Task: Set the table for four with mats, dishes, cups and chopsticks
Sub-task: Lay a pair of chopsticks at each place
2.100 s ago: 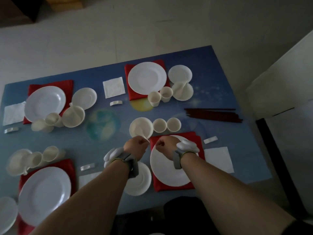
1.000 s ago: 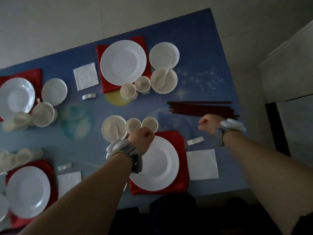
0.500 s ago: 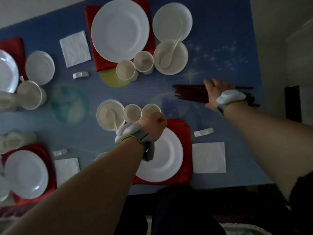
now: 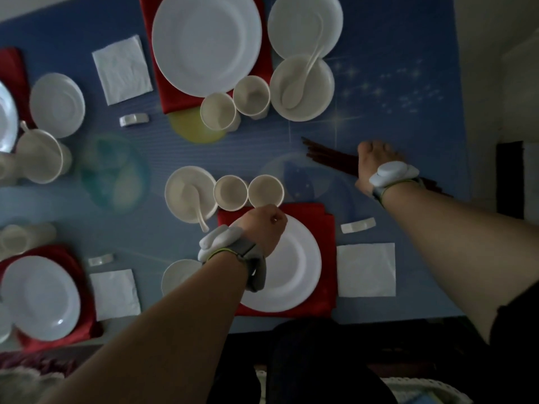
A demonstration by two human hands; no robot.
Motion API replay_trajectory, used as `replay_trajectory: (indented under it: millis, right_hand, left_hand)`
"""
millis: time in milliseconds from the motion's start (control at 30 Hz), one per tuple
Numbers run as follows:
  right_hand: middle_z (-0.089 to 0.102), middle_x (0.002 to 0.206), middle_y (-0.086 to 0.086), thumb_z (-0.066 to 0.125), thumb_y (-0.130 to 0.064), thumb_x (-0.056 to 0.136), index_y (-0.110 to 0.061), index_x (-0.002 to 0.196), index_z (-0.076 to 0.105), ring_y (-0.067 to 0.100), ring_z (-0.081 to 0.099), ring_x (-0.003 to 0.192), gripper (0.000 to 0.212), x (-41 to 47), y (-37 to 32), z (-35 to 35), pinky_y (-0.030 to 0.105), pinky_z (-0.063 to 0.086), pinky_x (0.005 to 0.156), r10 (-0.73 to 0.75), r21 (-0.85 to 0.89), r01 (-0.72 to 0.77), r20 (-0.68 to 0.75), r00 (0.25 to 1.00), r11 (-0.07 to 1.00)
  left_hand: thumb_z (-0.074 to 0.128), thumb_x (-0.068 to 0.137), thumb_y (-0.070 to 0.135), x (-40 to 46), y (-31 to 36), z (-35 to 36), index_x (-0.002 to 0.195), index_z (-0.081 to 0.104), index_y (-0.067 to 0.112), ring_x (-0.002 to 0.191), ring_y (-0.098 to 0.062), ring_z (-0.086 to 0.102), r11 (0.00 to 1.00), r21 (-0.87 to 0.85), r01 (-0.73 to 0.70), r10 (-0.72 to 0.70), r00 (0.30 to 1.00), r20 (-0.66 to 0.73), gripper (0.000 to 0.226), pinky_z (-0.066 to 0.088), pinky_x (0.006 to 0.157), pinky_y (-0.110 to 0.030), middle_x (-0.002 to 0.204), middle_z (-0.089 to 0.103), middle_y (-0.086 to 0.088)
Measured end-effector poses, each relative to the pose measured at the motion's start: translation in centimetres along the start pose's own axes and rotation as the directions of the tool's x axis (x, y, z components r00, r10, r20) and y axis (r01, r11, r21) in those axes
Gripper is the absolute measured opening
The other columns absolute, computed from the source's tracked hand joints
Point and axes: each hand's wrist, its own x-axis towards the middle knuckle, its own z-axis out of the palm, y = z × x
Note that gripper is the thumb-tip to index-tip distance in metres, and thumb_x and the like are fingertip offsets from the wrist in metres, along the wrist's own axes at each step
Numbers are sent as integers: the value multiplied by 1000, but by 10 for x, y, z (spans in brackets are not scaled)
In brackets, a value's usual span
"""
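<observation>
A bundle of dark red chopsticks (image 4: 326, 154) lies on the blue table (image 4: 379, 91) at the right. My right hand (image 4: 374, 160) is curled down over the bundle and grips it. My left hand (image 4: 264, 225) hovers as a fist over the near white plate (image 4: 294, 275), which sits on a red mat (image 4: 326, 220). Behind this plate stand two cups (image 4: 248, 191) and a bowl with a spoon (image 4: 189, 195). A white chopstick rest (image 4: 358, 225) and a napkin (image 4: 366, 269) lie right of the mat.
Another setting at the far side has a plate (image 4: 205, 43), two cups (image 4: 234, 104), a bowl with spoon (image 4: 302, 88), a saucer (image 4: 304, 23), napkin (image 4: 122, 70) and rest (image 4: 133, 119). Two more settings fill the left, with a plate (image 4: 39, 295) on a mat.
My right hand reached from beside the near mat out to the chopsticks and closed its fingers on them. My left hand stayed fisted over the near plate. The view tilted closer over the table.
</observation>
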Motion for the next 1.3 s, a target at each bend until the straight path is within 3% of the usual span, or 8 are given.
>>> replay_trajectory:
  millis: [133, 300, 433, 1034, 1300]
  right_hand:
    - [39, 130, 21, 57, -20, 87, -1, 128, 34, 37, 41, 119, 50, -6, -3, 8, 43, 40, 93, 14, -60, -15, -27, 1000, 998]
    - [41, 126, 22, 60, -18, 85, -2, 124, 34, 36, 43, 114, 49, -11, -3, 17, 41, 42, 86, -22, -122, 12, -81, 997, 992]
    - [42, 124, 22, 57, -19, 87, -2, 121, 34, 36, 43, 112, 45, -10, -3, 20, 40, 42, 83, -48, -141, 37, -77, 996, 989]
    - [43, 126, 26, 49, -15, 92, 5, 122, 41, 41, 44, 115, 36, -7, 2, 18, 47, 44, 86, -37, -144, 24, -91, 995, 989]
    - [54, 118, 26, 49, -13, 92, 5, 119, 47, 41, 55, 107, 33, -8, 8, 19, 45, 47, 84, -35, -159, 19, -98, 995, 987]
  left_hand:
    - [47, 92, 26, -3, -7, 6, 100, 64, 16, 91, -26, 63, 998, 60, -20, 20, 1000, 7, 21, 53, 85, -45, 96, 67, -7]
    - [43, 97, 20, -8, -13, 13, 112, 62, 12, 85, -17, 55, 999, 37, -38, 37, 999, 36, 25, 46, 72, -27, 103, 65, -7]
    - [45, 96, 19, -11, -20, 17, 111, 62, 12, 97, -26, 61, 999, 16, -40, 39, 998, 51, 24, 52, 87, -36, 110, 65, -8]
    - [43, 96, 19, -13, -28, 34, 114, 61, 11, 101, -29, 59, 999, 18, -35, 34, 997, 75, 26, 51, 90, -41, 114, 64, -10]
    - [43, 96, 19, -17, -27, 40, 113, 61, 11, 97, -31, 61, 999, 20, -46, 44, 996, 83, 26, 52, 86, -42, 111, 65, -11]
